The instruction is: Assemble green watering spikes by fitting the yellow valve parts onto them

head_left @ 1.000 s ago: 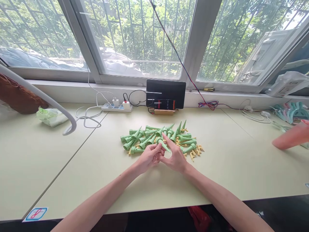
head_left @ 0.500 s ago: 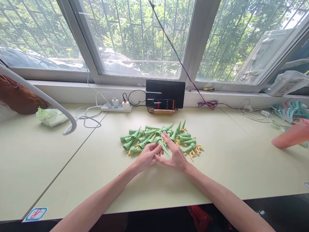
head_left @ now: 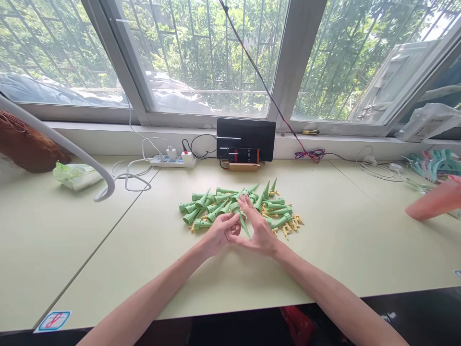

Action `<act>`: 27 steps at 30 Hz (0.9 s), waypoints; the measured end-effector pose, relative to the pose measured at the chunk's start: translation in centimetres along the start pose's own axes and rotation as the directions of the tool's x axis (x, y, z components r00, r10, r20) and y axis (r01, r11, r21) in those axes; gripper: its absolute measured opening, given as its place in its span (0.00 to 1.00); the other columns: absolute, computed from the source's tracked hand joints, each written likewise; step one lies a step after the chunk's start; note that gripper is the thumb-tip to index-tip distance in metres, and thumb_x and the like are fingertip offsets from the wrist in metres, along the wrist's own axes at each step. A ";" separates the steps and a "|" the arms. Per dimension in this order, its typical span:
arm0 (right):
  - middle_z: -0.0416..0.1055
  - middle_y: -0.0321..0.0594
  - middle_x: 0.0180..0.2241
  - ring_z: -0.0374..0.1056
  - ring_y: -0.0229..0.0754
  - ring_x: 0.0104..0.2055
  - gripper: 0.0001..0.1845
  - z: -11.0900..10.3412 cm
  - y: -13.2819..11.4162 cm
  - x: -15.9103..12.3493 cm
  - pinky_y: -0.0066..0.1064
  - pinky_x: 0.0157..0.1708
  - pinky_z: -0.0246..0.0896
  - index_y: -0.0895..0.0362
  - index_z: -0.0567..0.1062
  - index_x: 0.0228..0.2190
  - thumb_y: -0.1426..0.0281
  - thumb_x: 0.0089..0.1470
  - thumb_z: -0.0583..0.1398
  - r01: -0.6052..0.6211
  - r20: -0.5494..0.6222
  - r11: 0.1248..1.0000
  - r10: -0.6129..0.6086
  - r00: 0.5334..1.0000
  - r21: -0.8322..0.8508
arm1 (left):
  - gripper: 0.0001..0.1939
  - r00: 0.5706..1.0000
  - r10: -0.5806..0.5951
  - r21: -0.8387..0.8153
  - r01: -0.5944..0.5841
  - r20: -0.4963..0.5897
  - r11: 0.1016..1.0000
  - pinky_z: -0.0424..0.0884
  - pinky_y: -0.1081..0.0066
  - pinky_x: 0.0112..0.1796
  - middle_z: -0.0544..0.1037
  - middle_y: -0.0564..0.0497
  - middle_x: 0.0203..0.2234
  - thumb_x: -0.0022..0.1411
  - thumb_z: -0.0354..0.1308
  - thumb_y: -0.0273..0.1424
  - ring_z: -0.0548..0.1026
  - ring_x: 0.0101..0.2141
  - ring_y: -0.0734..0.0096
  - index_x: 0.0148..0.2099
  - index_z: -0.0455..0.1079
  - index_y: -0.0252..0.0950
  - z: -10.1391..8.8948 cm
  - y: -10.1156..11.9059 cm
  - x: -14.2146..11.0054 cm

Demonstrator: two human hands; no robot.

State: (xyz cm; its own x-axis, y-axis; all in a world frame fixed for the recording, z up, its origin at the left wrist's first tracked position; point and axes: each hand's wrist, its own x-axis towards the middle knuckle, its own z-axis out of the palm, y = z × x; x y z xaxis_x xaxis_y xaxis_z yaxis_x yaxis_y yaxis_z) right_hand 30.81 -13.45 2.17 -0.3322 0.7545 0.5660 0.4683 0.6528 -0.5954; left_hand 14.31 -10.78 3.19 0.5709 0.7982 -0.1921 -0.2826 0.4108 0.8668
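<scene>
A green cone-shaped watering spike [head_left: 244,226] is pinched between the thumb and fingers of my left hand [head_left: 220,234], its pointed end slanting down and to the right. Around it curves my right hand [head_left: 262,234], thumb and fingers spread apart; I cannot tell whether a fingertip touches the spike's wide end. Just beyond both hands lies a loose pile of similar green spikes [head_left: 193,215], pointing in various directions. Small yellow plastic pieces [head_left: 286,232] are scattered among them, mostly at the right side of the pile.
Behind the pile, a phone [head_left: 245,155] leans on a black tablet [head_left: 247,134]. A power strip [head_left: 173,162] with white cables sits at the back left. On the right stands a tilted reddish container [head_left: 432,201]; a white curved tube [head_left: 77,149] crosses the left side.
The spike in my left hand has turned slightly, its tip shifting a little left and toward me. My right hand has moved slightly left, its fingers still spread.
</scene>
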 end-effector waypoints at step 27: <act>0.61 0.37 0.19 0.55 0.37 0.22 0.32 -1.2 1.3 0.7 0.29 0.23 0.46 0.56 0.64 0.18 0.53 0.68 0.44 0.054 -0.131 0.861 -0.139 0.982 -0.506 | 0.17 0.985 -0.175 -0.021 0.175 0.008 0.984 0.45 0.78 0.15 0.62 0.56 0.18 0.60 0.58 0.38 0.53 0.16 0.83 0.24 0.63 0.32 0.9 1.1 -0.4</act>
State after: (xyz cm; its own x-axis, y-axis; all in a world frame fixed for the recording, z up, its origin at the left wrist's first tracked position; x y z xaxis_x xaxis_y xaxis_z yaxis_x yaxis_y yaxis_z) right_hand 32.16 -12.17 2.49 -0.2841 0.6412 0.7129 0.7991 0.5692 -0.1934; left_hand 14.51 -11.04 4.64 0.6179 0.7106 -0.3366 -0.1946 0.5530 0.8101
